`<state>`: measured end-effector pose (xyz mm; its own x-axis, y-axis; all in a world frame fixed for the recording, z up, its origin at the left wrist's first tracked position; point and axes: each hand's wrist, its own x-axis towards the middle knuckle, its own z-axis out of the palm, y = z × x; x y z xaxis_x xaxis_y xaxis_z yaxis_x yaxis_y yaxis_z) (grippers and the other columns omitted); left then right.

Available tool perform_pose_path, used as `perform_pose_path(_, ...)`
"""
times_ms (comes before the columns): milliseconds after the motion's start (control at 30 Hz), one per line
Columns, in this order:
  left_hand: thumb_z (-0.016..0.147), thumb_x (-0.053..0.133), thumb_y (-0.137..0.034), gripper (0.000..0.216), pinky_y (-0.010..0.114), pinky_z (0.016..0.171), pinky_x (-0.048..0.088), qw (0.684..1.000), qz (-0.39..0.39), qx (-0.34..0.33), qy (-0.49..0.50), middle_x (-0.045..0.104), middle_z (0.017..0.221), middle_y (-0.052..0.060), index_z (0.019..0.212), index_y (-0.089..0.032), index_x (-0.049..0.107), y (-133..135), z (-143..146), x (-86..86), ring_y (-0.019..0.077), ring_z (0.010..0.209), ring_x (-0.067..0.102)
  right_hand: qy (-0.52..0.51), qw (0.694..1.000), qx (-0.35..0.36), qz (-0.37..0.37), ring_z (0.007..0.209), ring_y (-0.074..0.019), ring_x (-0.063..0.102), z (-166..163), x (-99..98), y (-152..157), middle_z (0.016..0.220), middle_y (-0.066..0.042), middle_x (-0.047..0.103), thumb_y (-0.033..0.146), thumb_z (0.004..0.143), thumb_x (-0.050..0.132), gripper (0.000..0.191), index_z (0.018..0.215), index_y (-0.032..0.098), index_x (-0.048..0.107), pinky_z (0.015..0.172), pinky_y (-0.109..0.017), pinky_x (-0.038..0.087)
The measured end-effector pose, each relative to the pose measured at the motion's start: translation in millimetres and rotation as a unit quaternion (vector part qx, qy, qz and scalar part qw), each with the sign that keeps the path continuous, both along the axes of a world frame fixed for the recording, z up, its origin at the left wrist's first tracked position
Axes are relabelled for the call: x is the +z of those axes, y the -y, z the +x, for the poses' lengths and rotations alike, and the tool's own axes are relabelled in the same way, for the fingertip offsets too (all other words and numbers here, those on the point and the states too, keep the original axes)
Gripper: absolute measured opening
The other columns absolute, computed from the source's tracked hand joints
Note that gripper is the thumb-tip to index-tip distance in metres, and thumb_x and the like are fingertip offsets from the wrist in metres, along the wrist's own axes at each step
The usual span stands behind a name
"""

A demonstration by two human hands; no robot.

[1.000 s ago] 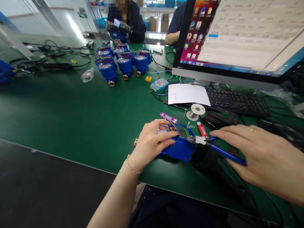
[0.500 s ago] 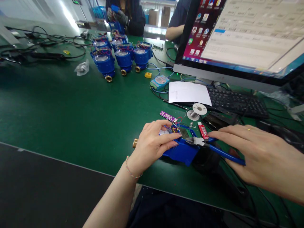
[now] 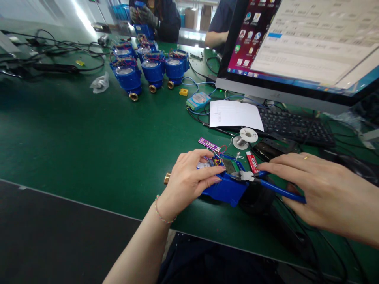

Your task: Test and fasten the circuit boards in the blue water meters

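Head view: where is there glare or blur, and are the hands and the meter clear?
Head view: strong glare at the far left wall; the monitor is bright, tilted and stretched at the edge, its text unreadable; left hand and blue meter are sharp, evenly lit; right hand, holding cutters, looks enlarged near the frame edge.

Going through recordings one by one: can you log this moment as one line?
left hand: holds blue meter | right hand: grips blue-handled cutters, tips at meter | surface: green table | behind: solder spool

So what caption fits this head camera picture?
Left hand steadies a blue meter while right hand holds blue-handled cutters.
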<state>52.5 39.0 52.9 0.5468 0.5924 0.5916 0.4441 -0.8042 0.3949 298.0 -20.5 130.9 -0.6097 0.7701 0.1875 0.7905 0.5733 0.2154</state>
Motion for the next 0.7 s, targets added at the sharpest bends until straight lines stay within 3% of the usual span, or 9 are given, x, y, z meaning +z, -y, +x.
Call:
perform_pose_path(267,0.084,0.056,-0.032,0.019,0.033,0.076,0.039,1.0,0.003,-0.001,-0.003,0.054,0.11,0.005,0.101,-0.028,0.064,-0.6,0.8,0.9,0.0172,0.092,0.051,-0.003,1.0,0.018,-0.01,0.08,-0.0202,0.058,2.9,2.3,-4.7,0.093,-0.009,0.061,0.021,0.082,0.042,0.029,0.106,0.016,0.058,0.068,-0.036,0.052)
perform_pose_path(433,0.084,0.055,-0.033,0.019,0.033,0.077,0.039,1.0,0.001,0.0,0.002,0.054,0.11,0.004,0.101,-0.028,0.064,-0.7,0.5,-0.2,0.0169,0.091,0.051,0.015,0.999,0.012,-0.034,0.077,-0.0202,0.058,0.1,6.1,-6.5,0.089,-0.009,0.061,0.012,0.074,0.046,0.033,0.103,0.016,0.06,0.069,-0.038,0.053)
perform_pose_path(700,0.084,0.056,-0.033,0.019,0.034,0.075,0.04,1.0,0.003,-0.001,0.001,0.055,0.109,0.005,0.101,-0.028,0.064,-0.5,0.0,-0.2,0.0172,0.09,0.051,0.001,0.999,0.03,-0.027,0.081,-0.0197,0.061,5.9,-2.2,-9.1,0.094,-0.009,0.062,0.006,0.072,0.046,0.039,0.107,0.015,0.058,0.07,-0.035,0.055)
